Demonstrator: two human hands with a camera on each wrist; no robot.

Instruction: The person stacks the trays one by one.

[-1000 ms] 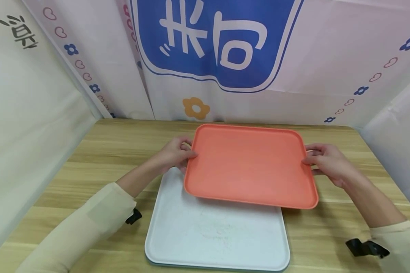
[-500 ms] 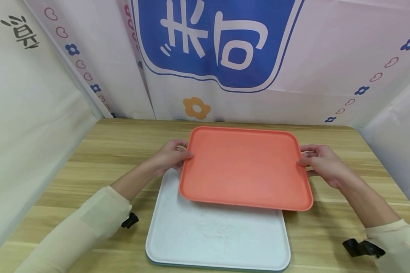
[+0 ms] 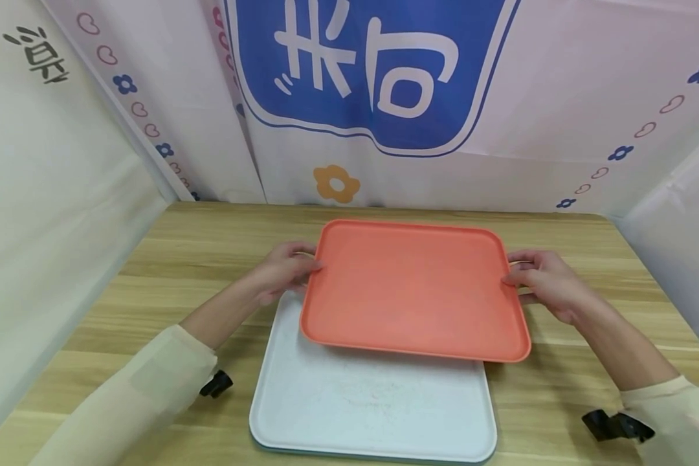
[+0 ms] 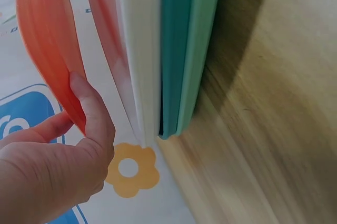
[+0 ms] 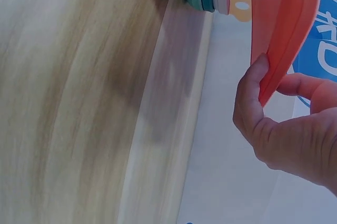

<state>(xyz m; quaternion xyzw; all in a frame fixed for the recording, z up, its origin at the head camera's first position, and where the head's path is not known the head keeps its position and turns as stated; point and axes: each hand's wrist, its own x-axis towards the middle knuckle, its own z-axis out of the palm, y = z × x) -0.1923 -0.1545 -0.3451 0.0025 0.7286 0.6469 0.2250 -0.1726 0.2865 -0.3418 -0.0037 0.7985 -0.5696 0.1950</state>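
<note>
An orange-red rectangular tray [image 3: 410,291] is held up over the far part of a white tray [image 3: 373,404]. My left hand [image 3: 282,272] pinches its left rim, thumb on the upper face and fingers beneath. On the opposite side my right hand [image 3: 544,281] pinches the right rim the same way. In the left wrist view a gap shows between the orange-red tray [image 4: 50,40] and the white tray [image 4: 139,56]. Beneath the white one lie a teal tray [image 4: 176,50] and a light green tray [image 4: 202,45], stacked.
The stack sits on a wood-grain table [image 3: 169,278]. A white cloth backdrop [image 3: 501,175] with a blue printed sign rises behind the table's far edge, and cloth walls stand at both sides. Black straps [image 3: 617,425] hang from the forearms.
Both hands have carried the orange-red tray a little to the left and slightly toward the body. The white tray beneath stays put.
</note>
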